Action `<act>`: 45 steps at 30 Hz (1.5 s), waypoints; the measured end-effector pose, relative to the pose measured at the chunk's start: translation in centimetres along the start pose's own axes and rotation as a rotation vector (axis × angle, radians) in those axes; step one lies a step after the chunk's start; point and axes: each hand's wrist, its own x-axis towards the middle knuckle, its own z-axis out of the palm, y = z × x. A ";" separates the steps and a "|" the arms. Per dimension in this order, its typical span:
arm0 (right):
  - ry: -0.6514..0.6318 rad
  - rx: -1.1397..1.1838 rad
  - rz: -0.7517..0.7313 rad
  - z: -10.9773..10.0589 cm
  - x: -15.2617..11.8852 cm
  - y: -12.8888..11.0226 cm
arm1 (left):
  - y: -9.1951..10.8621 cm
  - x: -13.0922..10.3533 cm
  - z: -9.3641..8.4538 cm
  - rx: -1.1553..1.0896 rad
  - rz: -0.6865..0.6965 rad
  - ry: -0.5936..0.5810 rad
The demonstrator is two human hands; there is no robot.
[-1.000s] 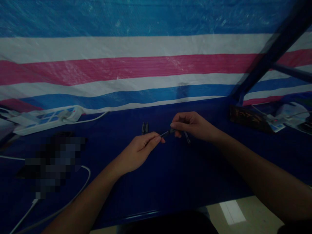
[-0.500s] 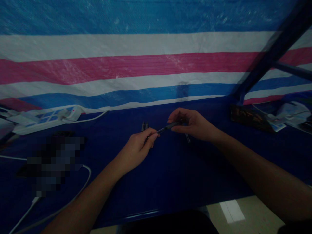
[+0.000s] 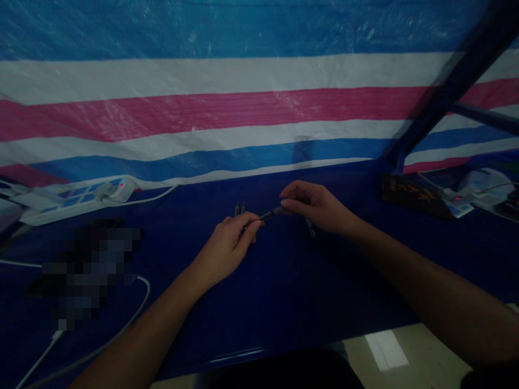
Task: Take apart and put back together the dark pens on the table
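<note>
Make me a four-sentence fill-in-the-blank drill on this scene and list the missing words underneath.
1. The dark pen shows in the gap ____ the left hand and the right hand.
2. Just beyond the left hand, ____ slim dark items lie side by side, partly hidden.
3. The colour of the table is dark ____.
4. The white power strip lies toward the ____ edge of the picture.

Missing words: between; two; blue; left.
</note>
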 end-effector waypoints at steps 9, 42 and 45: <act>0.027 0.025 0.019 -0.1 0.1 0.1 | -0.2 0.0 0.0 0.038 -0.014 0.000; 0.409 0.373 -0.121 -0.4 0.7 0.0 | -0.8 -0.2 0.1 -0.077 -0.066 0.037; 0.352 0.367 -0.110 -0.1 0.5 -0.1 | -0.8 -0.2 0.2 -0.078 -0.066 0.029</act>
